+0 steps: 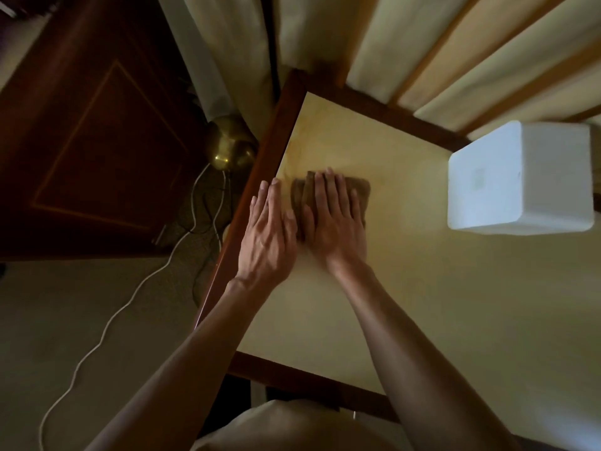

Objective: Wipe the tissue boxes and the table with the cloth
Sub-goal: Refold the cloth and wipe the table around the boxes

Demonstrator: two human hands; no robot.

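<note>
While both hands lie flat on the table, this is how things stand:

Right hand: the right hand [335, 219] lies palm down on the cloth [361, 196], fingers straight and close together, pressing it to the surface without curling round it.

Left hand: the left hand [268, 232] lies flat just beside the right one, fingers straight, its thumb side touching the cloth's left edge and its outer side over the table's dark wooden rim.

Cloth: brown, folded into a small pad, under the right palm; its far end and right edge show past the fingertips.

Table: the table [455, 304] has a pale yellow top framed in dark wood; both hands sit near its far left corner.

Tissue box: a white tissue box [520, 180] stands well to the right of the hands, apart from the cloth.

Beyond the left hand: a brass lamp base [229, 148] on the floor, with a white cable [107, 323] trailing from it.

Past the fingertips: pale curtains [406, 43] hang behind the table.
</note>
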